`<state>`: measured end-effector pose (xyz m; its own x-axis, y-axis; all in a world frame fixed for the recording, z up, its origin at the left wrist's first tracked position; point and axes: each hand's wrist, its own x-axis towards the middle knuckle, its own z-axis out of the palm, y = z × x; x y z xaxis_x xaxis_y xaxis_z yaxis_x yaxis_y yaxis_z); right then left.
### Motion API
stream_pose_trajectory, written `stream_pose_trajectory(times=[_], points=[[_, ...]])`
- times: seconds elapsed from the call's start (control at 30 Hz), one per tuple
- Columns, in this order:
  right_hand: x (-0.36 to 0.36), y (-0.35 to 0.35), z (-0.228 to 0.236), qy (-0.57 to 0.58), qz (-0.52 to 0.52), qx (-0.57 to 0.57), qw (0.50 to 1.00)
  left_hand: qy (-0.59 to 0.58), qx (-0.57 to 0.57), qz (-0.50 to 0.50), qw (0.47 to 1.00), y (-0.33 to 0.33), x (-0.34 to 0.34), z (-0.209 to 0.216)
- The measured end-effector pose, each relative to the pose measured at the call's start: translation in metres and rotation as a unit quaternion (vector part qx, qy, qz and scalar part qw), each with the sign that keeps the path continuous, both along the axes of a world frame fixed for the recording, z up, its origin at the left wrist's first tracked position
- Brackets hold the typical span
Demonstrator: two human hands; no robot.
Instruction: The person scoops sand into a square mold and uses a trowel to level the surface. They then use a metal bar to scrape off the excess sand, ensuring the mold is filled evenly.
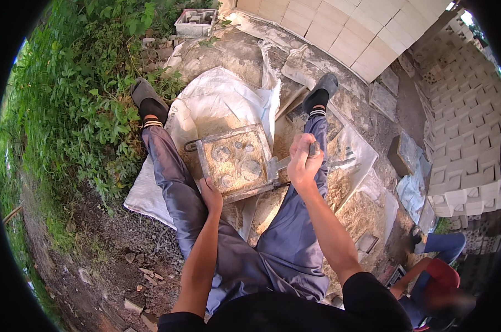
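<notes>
A square frame mould lies between my legs, packed with pale, sandy powder. Several round shapes of different sizes show in the powder's surface. My left hand rests against the frame's near left corner, its fingers partly hidden at the edge. On the other side, my right hand is wrapped round the handle of a hammer-like tool. The tool's blocky grey head is at the frame's right side; whether it touches cannot be made out. A dark metal loop sticks out at the frame's left.
A white woven sack lies under the frame. Loose powder covers the ground at right. Stacked pale blocks stand farther right, with another person seated below them. A grey crate sits beyond, near green plants.
</notes>
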<state>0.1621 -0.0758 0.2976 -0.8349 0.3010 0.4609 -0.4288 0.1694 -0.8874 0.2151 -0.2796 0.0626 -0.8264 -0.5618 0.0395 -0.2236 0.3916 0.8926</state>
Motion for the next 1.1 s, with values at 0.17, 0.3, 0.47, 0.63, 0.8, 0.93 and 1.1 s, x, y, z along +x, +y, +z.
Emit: stream_pose_trajectory(times=[0.17,0.3,0.47,0.63,0.8,0.93,1.1], points=[[0.006,-0.003,0.005,-0.025,-0.021,0.013,0.999,0.014,-0.014,0.002,1.000,0.002,0.003,-0.004],[0.003,0.000,-0.042,-0.024,-0.029,0.066,0.997,0.024,-0.022,-0.001,0.999,0.001,0.001,-0.004],[0.007,-0.005,-0.006,-0.004,-0.031,0.055,0.998,0.015,-0.016,0.002,1.000,0.002,0.008,0.002],[0.009,-0.007,-0.031,-0.027,0.000,-0.023,0.999,0.003,-0.019,-0.005,1.000,0.003,0.004,0.000],[0.009,-0.011,-0.033,-0.060,0.019,-0.075,0.995,0.025,-0.007,-0.002,1.000,0.000,0.006,-0.005],[0.007,-0.017,0.010,-0.007,0.016,-0.078,0.997,0.000,0.004,-0.005,1.000,0.000,0.003,-0.001],[-0.009,-0.028,0.016,0.001,0.081,-0.037,0.996,0.009,0.006,0.001,1.000,0.002,0.004,0.004]])
